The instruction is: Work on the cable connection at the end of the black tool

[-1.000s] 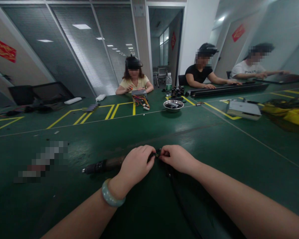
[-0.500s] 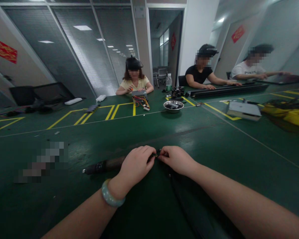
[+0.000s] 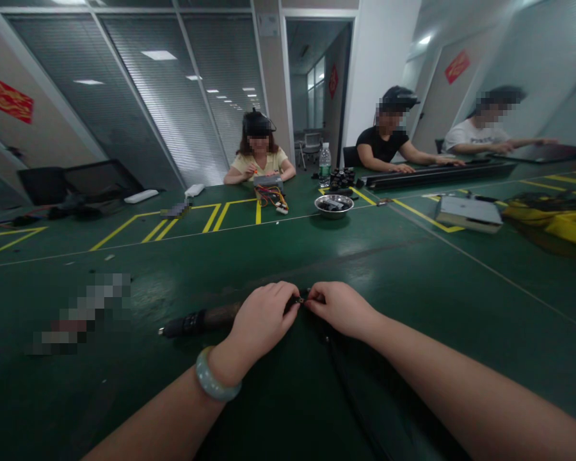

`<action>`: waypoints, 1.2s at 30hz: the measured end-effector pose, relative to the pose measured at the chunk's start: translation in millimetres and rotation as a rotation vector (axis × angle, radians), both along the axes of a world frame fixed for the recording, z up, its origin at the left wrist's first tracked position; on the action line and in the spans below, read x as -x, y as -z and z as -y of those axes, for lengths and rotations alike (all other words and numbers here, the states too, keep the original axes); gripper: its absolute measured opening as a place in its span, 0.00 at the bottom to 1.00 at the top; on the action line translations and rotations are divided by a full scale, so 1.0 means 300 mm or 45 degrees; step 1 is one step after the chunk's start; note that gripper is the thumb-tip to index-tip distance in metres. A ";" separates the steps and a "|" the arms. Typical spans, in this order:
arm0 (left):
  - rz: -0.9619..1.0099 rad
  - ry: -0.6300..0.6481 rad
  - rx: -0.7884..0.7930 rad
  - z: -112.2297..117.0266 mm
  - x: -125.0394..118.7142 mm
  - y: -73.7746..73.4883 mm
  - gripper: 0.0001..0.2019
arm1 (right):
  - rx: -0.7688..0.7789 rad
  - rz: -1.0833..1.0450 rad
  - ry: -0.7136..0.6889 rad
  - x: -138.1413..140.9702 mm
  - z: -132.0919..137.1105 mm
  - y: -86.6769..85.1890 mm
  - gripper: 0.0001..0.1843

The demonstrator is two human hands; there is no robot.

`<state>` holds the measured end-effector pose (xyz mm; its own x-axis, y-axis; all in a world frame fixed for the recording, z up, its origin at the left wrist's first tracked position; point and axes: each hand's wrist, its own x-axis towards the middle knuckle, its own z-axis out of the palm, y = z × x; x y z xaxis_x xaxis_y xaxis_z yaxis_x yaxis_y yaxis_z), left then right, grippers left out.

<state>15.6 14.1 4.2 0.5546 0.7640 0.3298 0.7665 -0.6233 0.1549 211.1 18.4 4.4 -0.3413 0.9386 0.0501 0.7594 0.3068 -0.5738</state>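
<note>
In the head view, the left hand [image 3: 265, 320] grasps the rear of a dark cylindrical tool [image 3: 204, 319] on the green table [image 3: 393, 259], the tool's tip pointing left. The right hand [image 3: 343, 308] has its fingers pinched at a small dark connector [image 3: 302, 299] beside the left fingertips, its detail too small to tell. A black cable [image 3: 338, 368] runs below the right hand.

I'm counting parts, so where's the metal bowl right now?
In the head view, the metal bowl sits right of centre on the green table, nearer than the water bottle and right of the coloured wires.
</note>
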 end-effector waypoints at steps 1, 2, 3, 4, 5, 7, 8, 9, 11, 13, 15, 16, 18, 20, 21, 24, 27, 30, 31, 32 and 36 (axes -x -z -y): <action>-0.001 -0.002 0.003 0.001 0.000 0.000 0.06 | 0.006 0.005 0.002 0.000 0.000 -0.001 0.09; 0.000 -0.003 0.004 0.001 0.000 0.000 0.06 | 0.013 0.008 0.003 0.000 0.001 -0.001 0.09; 0.003 -0.001 0.004 0.002 0.000 0.000 0.07 | 0.020 0.011 0.006 0.000 0.001 -0.002 0.09; 0.007 0.002 0.001 0.002 0.000 0.000 0.09 | 0.026 0.014 0.010 0.000 0.001 -0.002 0.10; 0.012 0.008 -0.002 0.002 -0.001 0.000 0.10 | 0.030 0.015 0.013 0.000 0.001 -0.002 0.10; 0.013 0.021 -0.002 0.002 -0.001 -0.001 0.10 | 0.027 0.010 0.015 -0.001 0.001 -0.001 0.09; 0.009 0.023 0.001 0.001 -0.001 -0.002 0.10 | 0.020 0.003 0.014 -0.001 0.001 0.001 0.09; 0.006 0.023 0.005 0.001 -0.001 -0.003 0.08 | 0.012 -0.004 0.012 -0.001 0.000 0.002 0.09; 0.002 0.021 0.013 0.001 -0.001 -0.003 0.07 | -0.003 -0.009 0.012 -0.001 -0.001 0.005 0.09; 0.005 0.018 0.017 0.002 -0.001 -0.003 0.06 | -0.005 -0.006 0.013 -0.002 -0.002 0.008 0.09; 0.006 0.022 0.020 0.003 -0.002 -0.003 0.06 | -0.010 -0.013 0.009 -0.003 -0.003 0.009 0.09; 0.006 0.021 0.020 0.003 -0.002 -0.002 0.06 | -0.012 -0.022 0.007 -0.003 -0.003 0.010 0.09; 0.008 0.023 0.020 0.001 -0.001 0.000 0.06 | -0.012 -0.036 0.008 -0.005 -0.003 0.012 0.08; 0.009 0.027 0.026 -0.001 0.000 0.001 0.05 | -0.005 -0.039 0.011 -0.005 -0.003 0.014 0.09; 0.009 0.030 0.030 -0.001 0.000 0.002 0.05 | -0.003 -0.040 0.011 -0.005 -0.003 0.014 0.09; 0.014 0.030 0.028 -0.002 0.001 0.002 0.06 | -0.001 -0.046 0.008 -0.005 -0.003 0.013 0.09; 0.019 0.007 0.015 0.000 0.000 0.000 0.09 | -0.006 -0.053 0.006 -0.006 -0.003 0.010 0.09; 0.006 0.015 0.020 0.002 -0.001 -0.002 0.08 | 0.002 -0.056 0.008 -0.006 -0.002 0.008 0.09; 0.001 0.023 0.025 0.003 -0.001 -0.002 0.07 | 0.007 -0.057 0.009 -0.006 -0.002 0.008 0.08; 0.001 0.025 0.028 0.003 -0.001 -0.002 0.07 | 0.011 -0.058 0.009 -0.006 -0.002 0.008 0.08; 0.021 -0.019 0.021 0.002 0.000 -0.001 0.11 | 0.007 -0.053 0.012 -0.004 -0.002 0.009 0.08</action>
